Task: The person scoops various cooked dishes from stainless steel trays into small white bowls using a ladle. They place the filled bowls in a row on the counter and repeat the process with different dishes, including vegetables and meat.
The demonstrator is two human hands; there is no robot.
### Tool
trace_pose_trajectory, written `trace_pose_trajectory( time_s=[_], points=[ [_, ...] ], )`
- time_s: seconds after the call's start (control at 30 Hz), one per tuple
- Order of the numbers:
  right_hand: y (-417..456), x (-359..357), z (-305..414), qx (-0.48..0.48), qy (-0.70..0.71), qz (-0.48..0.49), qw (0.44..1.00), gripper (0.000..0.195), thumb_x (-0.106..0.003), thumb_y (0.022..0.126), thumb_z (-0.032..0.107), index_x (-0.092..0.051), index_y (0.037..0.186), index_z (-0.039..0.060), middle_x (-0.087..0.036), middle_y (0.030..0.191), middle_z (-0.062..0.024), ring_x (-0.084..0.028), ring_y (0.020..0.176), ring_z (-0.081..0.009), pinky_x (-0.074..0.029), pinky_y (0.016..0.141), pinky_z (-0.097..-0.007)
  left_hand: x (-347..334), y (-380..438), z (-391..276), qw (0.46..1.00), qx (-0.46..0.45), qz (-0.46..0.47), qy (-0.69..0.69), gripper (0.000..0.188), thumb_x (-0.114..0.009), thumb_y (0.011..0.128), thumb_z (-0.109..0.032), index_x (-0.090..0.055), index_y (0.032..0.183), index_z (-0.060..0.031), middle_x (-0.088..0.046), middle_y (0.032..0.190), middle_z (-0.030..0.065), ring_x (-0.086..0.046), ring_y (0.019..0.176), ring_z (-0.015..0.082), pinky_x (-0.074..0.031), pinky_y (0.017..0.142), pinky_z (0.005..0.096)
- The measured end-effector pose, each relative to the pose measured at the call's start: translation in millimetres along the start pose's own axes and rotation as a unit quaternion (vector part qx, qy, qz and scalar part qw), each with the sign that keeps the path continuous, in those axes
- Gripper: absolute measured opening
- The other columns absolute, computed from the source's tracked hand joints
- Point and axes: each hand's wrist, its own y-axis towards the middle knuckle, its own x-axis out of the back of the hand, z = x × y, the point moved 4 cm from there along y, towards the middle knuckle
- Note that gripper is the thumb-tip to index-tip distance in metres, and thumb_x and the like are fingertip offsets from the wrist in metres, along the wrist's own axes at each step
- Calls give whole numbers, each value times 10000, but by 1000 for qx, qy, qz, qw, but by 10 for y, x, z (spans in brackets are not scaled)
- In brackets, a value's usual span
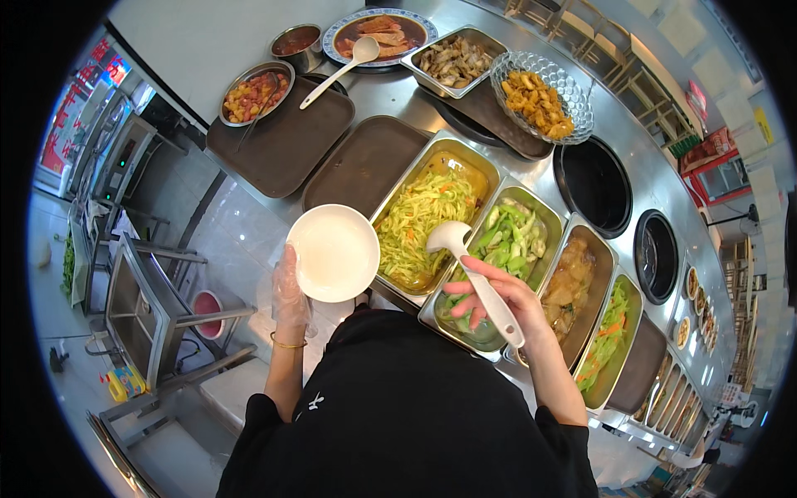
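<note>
My left hand [290,292], in a clear plastic glove, grips a round white bowl [334,253] by its left side. Nothing shows inside the bowl. A light-coloured serving spoon [489,292] lies across the fingers of my bare right hand [498,289], its handle held between thumb and fingers. The spoon's head hangs over the border between a steel pan of shredded green vegetable with carrot [426,218] and a steel pan of sliced green vegetable [514,233]. Right of these stand a pan of brownish pieces in sauce [566,292] and a pan of green slices with carrot [607,339].
Brown trays [280,143] lie on the steel counter [398,96]. Behind are a pan of brown pieces [454,62], a glass bowl of golden food [538,103] and a patterned plate [330,43]. Black round wells [593,187] sit at right; a steel sink [134,299] stands left.
</note>
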Motion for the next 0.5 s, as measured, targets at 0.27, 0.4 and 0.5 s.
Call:
trace_pose_trajectory(
  time_s=[0.27,0.4,0.5],
  points=[
    [122,139,197,58,-41,32,997,560,-451,914,161,-366,1435,-26,-524,1321,-281,-627,1076,-364,-570,775,-356,112,-2,81,998,-15,36,48,566,-484,995,-438,-520,1266,57,-629,1168,117,-623,1028,168,-498,889,289],
    [209,112,317,56,-209,-94,972,437,-598,893,52,-527,1324,23,-659,1127,-145,-666,946,-227,-535,722,-306,108,-6,55,988,-74,13,138,532,-453,1008,-415,-587,1154,78,-664,1004,122,-634,895,153,-510,785,291],
    [217,43,498,114,-581,-140,794,297,-645,894,109,-648,1186,53,-660,898,-92,-642,791,-175,-498,665,-318,26,-57,-5,986,-88,-4,141,521,-437,1016,-395,-616,1102,87,-682,928,121,-641,838,147,-515,735,292]
  ],
)
